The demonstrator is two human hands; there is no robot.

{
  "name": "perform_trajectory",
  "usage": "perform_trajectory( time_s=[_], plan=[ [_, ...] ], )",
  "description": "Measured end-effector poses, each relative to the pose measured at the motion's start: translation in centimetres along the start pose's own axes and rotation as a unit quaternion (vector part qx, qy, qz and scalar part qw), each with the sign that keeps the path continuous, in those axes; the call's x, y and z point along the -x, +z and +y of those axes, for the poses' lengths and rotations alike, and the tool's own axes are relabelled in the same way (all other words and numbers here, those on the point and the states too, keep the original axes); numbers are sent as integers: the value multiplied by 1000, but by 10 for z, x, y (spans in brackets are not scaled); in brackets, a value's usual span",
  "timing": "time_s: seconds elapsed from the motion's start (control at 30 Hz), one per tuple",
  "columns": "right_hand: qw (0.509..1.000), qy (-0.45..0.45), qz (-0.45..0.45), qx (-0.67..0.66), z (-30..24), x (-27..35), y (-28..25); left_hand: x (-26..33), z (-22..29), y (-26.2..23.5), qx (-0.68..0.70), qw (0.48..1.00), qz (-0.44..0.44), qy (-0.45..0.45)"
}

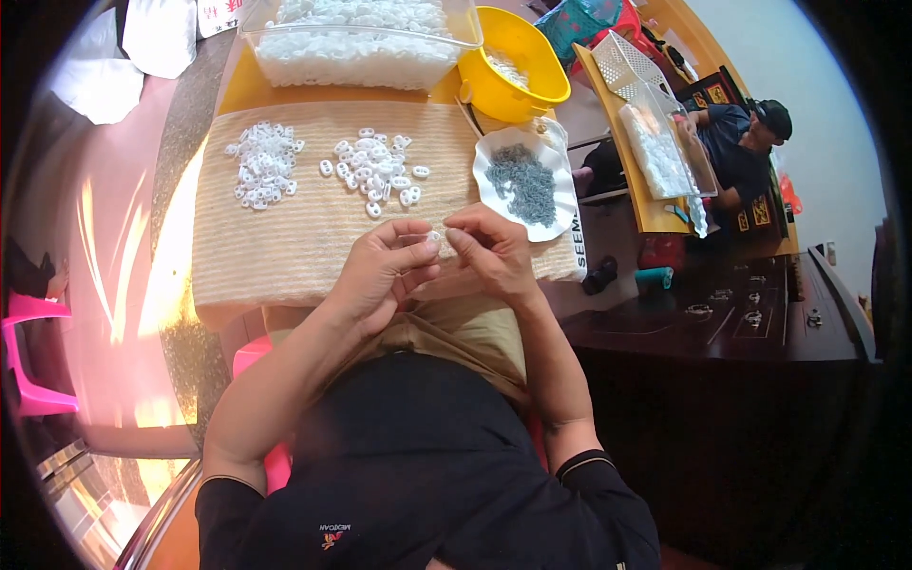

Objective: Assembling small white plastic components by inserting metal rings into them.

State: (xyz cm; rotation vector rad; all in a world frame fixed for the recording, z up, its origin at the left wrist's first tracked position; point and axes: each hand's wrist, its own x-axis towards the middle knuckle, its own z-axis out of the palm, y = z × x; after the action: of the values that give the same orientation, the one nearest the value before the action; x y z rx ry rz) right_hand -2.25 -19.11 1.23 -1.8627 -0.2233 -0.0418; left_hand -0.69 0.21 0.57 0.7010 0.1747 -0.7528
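Note:
My left hand point(385, 266) pinches a small white oval plastic piece point(434, 236) between thumb and forefinger, above the near edge of the table. Close on its right, my right hand point(494, 255) has its thumb and forefinger pressed together; what they hold, if anything, is too small to make out. Beyond the hands lie two piles of white plastic pieces, a denser left pile point(264, 169) and a looser middle pile point(372, 171) whose ovals show two holes. A white wavy-rimmed plate point(548, 231) to the right bears many tiny slim grey parts point(522, 182).
A striped beige cloth point(275, 256) covers the table. At its far side stand a clear tub point(465, 30) full of white pieces and a yellow basin point(494, 100). Another person point(736, 152) sits at a table on the right. Dark furniture point(703, 313) stands nearer.

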Motion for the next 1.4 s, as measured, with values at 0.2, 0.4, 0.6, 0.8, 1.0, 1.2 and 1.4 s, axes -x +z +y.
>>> perform_trajectory(
  time_s=[0.2,0.4,0.6,0.8,1.0,1.2,1.4],
  plan=[
    [959,-110,121,233,-8,-9,-36,0,0,1,0,1000,-7,13],
    [918,-95,142,358,-8,-4,-69,-3,-2,-1,-6,1000,-22,8],
    [833,-104,68,540,-14,4,-69,-4,-6,-2,-12,1000,-12,2],
    [817,-92,48,568,-6,10,-65,-5,-9,-5,-8,1000,-5,0],
    [830,-98,48,547,6,12,-62,-5,-2,0,2,1000,19,1],
    [868,-172,72,459,-9,14,-40,-9,-2,-8,-3,999,17,29],
    [885,-221,3,410,-7,14,-5,-7,0,-6,1,999,22,30]
  ],
)
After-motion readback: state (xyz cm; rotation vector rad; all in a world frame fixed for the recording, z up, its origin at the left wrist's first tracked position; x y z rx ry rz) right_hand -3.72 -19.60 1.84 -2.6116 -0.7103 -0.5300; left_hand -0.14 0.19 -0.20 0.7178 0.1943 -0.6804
